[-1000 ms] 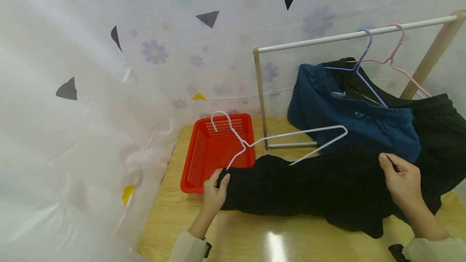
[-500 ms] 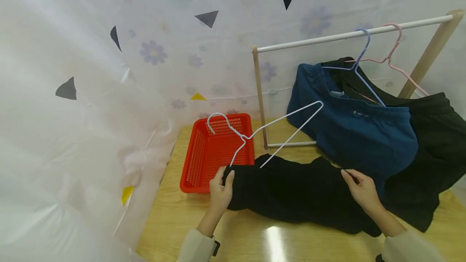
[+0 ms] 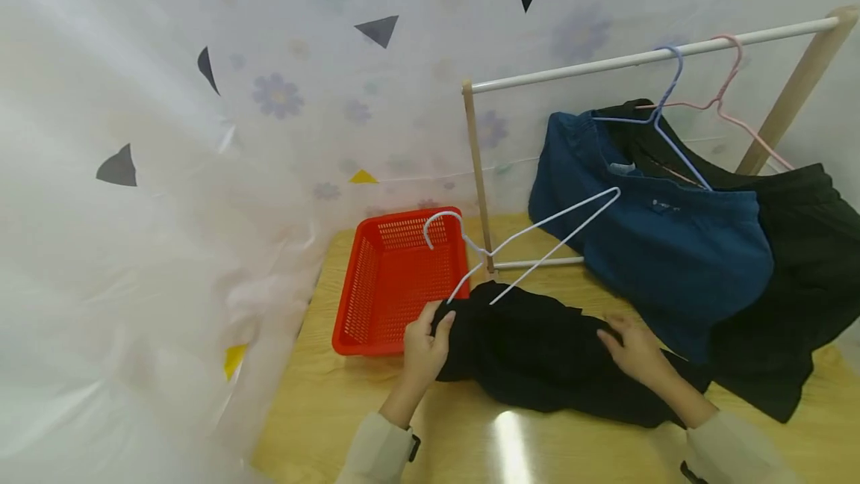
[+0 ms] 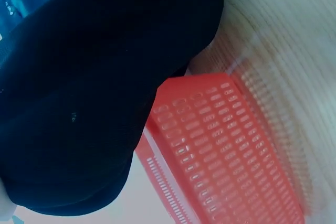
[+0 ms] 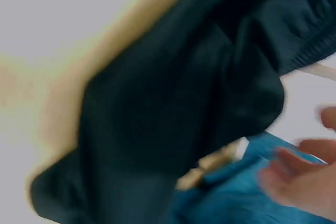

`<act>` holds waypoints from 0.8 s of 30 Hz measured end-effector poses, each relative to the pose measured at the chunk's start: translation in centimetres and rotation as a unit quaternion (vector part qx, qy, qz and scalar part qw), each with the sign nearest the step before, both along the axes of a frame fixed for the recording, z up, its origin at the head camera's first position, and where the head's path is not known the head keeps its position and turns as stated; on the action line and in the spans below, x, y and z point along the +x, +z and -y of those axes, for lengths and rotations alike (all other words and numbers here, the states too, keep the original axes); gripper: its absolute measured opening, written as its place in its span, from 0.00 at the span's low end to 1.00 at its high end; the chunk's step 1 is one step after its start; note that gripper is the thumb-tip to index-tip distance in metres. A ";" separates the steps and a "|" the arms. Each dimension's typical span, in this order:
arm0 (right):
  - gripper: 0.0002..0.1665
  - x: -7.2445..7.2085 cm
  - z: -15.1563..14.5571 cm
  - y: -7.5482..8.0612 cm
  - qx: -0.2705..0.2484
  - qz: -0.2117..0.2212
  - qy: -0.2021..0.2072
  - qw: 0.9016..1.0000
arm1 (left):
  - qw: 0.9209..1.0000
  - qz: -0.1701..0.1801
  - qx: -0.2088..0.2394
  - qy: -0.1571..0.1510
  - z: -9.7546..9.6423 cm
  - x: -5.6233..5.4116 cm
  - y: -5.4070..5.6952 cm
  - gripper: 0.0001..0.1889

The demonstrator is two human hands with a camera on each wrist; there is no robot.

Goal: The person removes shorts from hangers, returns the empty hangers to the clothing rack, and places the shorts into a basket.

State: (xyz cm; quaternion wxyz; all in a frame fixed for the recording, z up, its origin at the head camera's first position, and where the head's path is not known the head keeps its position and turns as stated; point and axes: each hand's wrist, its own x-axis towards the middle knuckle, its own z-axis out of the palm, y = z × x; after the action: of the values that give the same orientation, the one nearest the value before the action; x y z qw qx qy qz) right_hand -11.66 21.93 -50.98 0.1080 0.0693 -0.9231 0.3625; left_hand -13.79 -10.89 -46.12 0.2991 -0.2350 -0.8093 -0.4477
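Observation:
Black shorts are stretched over the table's front, close to the red basket. My left hand pinches one end of their waistband. A white wire hanger has its left arm in the waistband at that hand; its right arm sticks up and out, in front of the blue shorts. At the right end of the cloth is my right hand. In the right wrist view, the fingers of that hand are spread and apart from the black cloth. The left wrist view is mostly covered by the black cloth.
A red plastic basket stands left of the rack on the wooden table. From the rack's white rail hang blue shorts on a blue hanger and black shorts on a pink hanger.
My right hand has moved left and let go of the waistband, and the cloth has bunched together. My left hand has shifted slightly right. The hanger's free arm has swung upward.

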 end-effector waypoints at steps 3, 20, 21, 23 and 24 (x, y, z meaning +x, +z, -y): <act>0.24 -1.3 -0.9 3.2 -0.120 -0.109 -0.051 0.985 | 1.000 -0.008 -0.016 -0.018 0.1 -0.1 0.1 0.06; 0.19 -0.7 -7.5 8.7 -0.375 -0.013 0.276 0.885 | 0.982 0.039 -0.166 -0.076 1.0 1.1 1.6 0.12; 0.20 -0.4 -7.4 8.4 -0.406 -0.006 0.294 0.865 | 0.982 0.041 -0.164 -0.079 0.9 1.1 1.7 0.12; 0.22 0.2 -7.3 7.9 -0.464 -0.001 0.327 0.823 | 0.984 0.053 -0.144 -0.094 0.8 1.1 1.7 0.12; 0.23 0.5 -7.3 7.7 -0.489 -0.003 0.337 0.805 | 0.984 0.062 -0.128 -0.104 0.6 1.0 1.7 0.12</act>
State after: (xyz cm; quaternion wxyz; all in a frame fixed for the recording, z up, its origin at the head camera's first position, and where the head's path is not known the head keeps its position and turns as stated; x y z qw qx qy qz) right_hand -11.15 29.18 -43.24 0.0016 0.3154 -0.5417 0.7791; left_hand -12.76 -11.52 -44.40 0.1682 -0.3259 -0.8480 -0.3827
